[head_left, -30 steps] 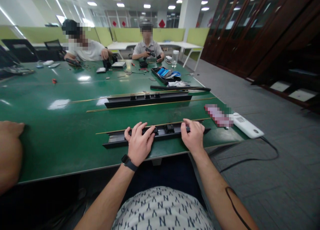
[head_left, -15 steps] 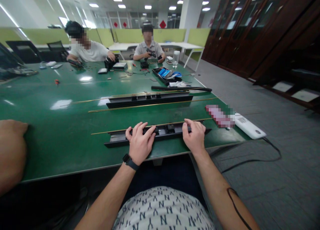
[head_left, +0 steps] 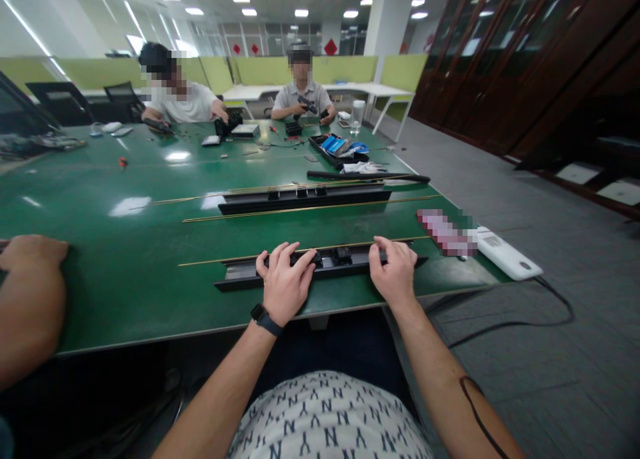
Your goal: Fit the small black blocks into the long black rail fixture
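A long black channel point(head_left: 240, 284) lies near the table's front edge, with dark blocks point(head_left: 342, 256) inside it. A thin brass-coloured rod point(head_left: 215, 262) runs along its far side and sticks out past its left end. My left hand point(head_left: 286, 279) is curved over the left half of the channel, fingers apart and bent over it, partly covering a dark block. At the right part, my right hand point(head_left: 393, 266) has its thumb and index finger pinched at the rod, the other fingers curled. The exact contact under both hands is hidden.
Beyond lies a second black channel point(head_left: 305, 199) with more thin rods. A black tube point(head_left: 367, 177) and a tray with blue items point(head_left: 340, 151) are farther back. A white power bank-like device point(head_left: 507, 252) sits right. Another person's arm point(head_left: 33, 292) rests left; two people sit opposite.
The rod has slid slightly left relative to the near channel. Both hands keep nearly the same places on the channel. The whole view has shifted a little.
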Motion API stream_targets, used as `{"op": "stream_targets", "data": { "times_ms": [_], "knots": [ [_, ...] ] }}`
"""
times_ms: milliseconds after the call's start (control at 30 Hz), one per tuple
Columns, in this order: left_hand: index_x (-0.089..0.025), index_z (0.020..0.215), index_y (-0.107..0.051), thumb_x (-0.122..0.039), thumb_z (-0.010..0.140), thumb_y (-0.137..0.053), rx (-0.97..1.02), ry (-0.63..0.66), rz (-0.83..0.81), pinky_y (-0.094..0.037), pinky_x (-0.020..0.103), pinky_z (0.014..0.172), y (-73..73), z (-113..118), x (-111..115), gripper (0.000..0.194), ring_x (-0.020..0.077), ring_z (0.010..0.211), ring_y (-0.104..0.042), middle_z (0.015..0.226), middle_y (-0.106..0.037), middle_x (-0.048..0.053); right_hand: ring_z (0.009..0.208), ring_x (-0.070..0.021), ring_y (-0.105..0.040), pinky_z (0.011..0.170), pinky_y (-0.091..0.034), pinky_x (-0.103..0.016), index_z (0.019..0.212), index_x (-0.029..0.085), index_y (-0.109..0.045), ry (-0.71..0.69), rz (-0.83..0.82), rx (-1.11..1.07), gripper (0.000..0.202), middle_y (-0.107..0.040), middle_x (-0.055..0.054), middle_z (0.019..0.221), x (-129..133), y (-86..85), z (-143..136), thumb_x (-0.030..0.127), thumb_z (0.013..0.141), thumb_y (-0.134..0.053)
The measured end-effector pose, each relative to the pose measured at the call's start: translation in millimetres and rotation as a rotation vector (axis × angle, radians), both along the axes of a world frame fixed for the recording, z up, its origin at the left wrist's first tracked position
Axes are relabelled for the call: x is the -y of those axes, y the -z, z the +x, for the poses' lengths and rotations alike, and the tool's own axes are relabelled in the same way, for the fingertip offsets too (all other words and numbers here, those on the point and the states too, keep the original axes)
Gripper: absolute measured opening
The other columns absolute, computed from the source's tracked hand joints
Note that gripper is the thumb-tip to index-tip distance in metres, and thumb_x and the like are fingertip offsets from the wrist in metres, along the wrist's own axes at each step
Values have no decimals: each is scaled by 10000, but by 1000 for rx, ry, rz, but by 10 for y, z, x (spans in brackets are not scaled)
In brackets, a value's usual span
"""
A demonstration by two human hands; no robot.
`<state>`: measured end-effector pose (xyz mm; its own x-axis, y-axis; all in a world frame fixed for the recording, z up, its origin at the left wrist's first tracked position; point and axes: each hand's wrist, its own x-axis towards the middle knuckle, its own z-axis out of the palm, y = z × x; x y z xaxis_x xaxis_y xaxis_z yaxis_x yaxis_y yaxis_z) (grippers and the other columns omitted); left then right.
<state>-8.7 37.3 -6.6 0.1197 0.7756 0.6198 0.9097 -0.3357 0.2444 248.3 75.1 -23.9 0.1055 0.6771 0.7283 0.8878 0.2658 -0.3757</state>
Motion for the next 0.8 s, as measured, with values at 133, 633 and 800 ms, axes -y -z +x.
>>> {"op": "stream_targets", "data": {
  "times_ms": [133,633,800],
  "knots": [
    [-374,1261,-744,-348,1023,-587,-4,-6,3,-203,601,1176,-15,1,-13,286,321,1382,-533,1405,-666,103,1022,-239,-655,1011,-386,-402,1203,201,-707,-43,0,29,308,-772,-66,1009,11,-7,-14,368,1012,-532],
    [-391,1253,-751,-363,1011,-623,0,-19,6,-220,595,1169,-30,-40,-95,275,329,1371,-538,1397,-672,84,1062,-254,-644,997,-397,-413,1239,186,-680,-16,-29,9,330,-769,-77,1070,-11,-15,13,377,1004,-548],
    [-391,1266,-745,-359,1013,-624,2,-15,4,-225,596,1170,-26,-42,-91,282,317,1369,-549,1403,-668,91,1048,-247,-650,1002,-404,-410,1248,184,-686,-6,-18,4,332,-773,-71,1047,-11,-20,4,371,1010,-549]
  ]
}}
